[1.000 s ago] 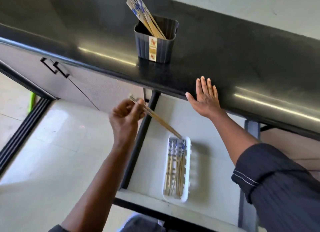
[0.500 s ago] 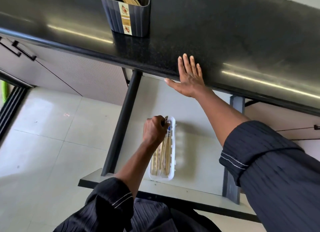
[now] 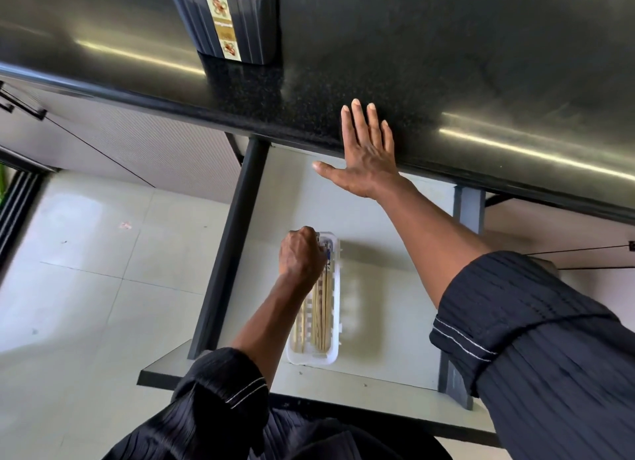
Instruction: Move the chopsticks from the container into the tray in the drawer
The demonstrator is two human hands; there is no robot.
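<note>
black countertop [image 3: 446,64] bears the dark container [image 3: 237,29]; open drawer [image 3: 378,322] bears the white tray [image 3: 335,308]

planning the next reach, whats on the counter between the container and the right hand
Nothing: the head view shows bare black counter between the container and the flat right hand.

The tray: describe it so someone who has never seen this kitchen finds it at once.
Start at the black countertop and look below its front edge into the open pale drawer. The tray is the narrow white plastic one lying on the drawer floor, under the left hand. It alone holds a row of wooden chopsticks lying flat.
</note>
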